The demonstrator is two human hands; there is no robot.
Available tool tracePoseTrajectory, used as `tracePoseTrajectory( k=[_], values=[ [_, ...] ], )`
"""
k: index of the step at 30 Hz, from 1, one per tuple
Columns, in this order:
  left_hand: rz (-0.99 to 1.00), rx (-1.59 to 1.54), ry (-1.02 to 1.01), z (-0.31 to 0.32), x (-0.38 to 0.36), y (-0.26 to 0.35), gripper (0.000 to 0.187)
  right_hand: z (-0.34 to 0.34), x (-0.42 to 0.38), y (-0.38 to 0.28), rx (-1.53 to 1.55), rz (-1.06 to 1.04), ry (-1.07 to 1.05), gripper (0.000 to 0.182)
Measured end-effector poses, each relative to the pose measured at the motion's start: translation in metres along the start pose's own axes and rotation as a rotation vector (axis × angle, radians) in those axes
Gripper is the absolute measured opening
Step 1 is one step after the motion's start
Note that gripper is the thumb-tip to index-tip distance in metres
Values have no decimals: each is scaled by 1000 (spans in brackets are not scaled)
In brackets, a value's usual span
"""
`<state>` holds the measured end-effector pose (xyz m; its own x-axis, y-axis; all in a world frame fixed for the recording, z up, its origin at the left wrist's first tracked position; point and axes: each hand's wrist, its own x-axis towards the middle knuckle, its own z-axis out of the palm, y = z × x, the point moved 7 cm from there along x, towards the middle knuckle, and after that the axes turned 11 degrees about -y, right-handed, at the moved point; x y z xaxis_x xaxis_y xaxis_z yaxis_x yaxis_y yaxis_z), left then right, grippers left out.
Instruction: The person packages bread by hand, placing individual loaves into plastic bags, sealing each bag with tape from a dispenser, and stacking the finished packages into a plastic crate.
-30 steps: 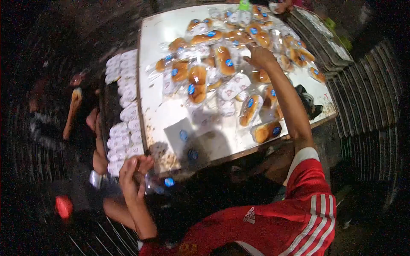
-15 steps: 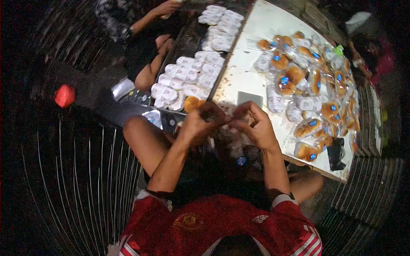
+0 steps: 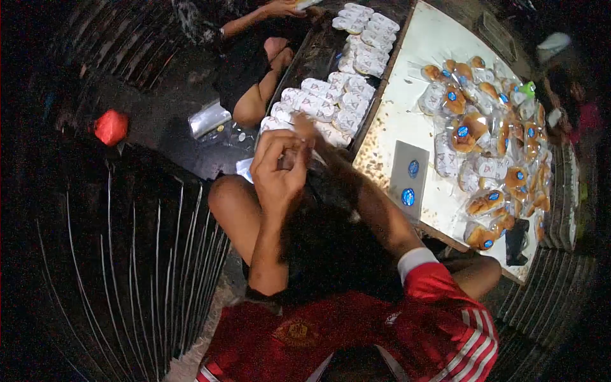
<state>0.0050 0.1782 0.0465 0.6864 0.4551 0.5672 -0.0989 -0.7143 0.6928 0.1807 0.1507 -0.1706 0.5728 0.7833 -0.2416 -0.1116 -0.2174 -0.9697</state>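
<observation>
A faceted red object [image 3: 111, 128] and glossy clear plastic [image 3: 210, 120] show against the dark floor [image 3: 156, 95]. The left hand [image 3: 279, 167] has curled fingers; the blurred right hand [image 3: 307, 132] is at the white-covered oval rolls [image 3: 350, 105] in a tray [image 3: 317, 56]. I cannot tell what either grips. A flat grey sheet [image 3: 403, 167] with blue stickers [image 3: 408, 197] and bagged, shiny brown buns [image 3: 472, 132] lie on the crumb-strewn white surface [image 3: 435, 39].

Bread-packing workspace | bagged buns [image 3: 471, 132] on white table [image 3: 396, 114] | tray [image 3: 316, 49] of buns

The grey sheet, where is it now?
In the head view, the grey sheet lies right of centre on the white table, left of the wrapped buns.
</observation>
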Motion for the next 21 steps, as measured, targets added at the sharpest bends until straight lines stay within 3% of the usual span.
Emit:
tracePoseTrajectory(
  k=[1, 5, 8, 11, 13, 15, 16, 18, 21],
  values=[
    [-68, 10, 5, -3, 0, 3, 15, 14, 13, 20, -148, 55, -26, 27],
    [-24, 172, 33, -9, -4, -2, 12, 42, 33, 45, -409, 154, -137, 33],
    [-187, -11, -12, -8, -4, -11, 11, 45, 32, 40, -269, 114, -262, 38],
    [-265, -215, -165, 0, -6, -15, 15, 27, 9, 17, 260, -44, -430, 43],
    [-260, -331, -244, 12, -11, -21, 18, -11, -45, -41, 424, -88, -257, 47],
    [-216, -394, -418, 29, -14, -14, 18, -59, -74, -52, 284, -194, -67, 58],
    [-192, -425, -506, 38, -15, -9, 18, -79, -79, -52, 127, -330, -26, 66],
    [-242, -562, -606, 63, -24, -9, 20, -99, -136, -96, 306, -537, 100, 88],
    [-294, -644, -712, 85, -33, 11, 17, -123, -189, -128, 146, -674, 308, 113]
  ],
)
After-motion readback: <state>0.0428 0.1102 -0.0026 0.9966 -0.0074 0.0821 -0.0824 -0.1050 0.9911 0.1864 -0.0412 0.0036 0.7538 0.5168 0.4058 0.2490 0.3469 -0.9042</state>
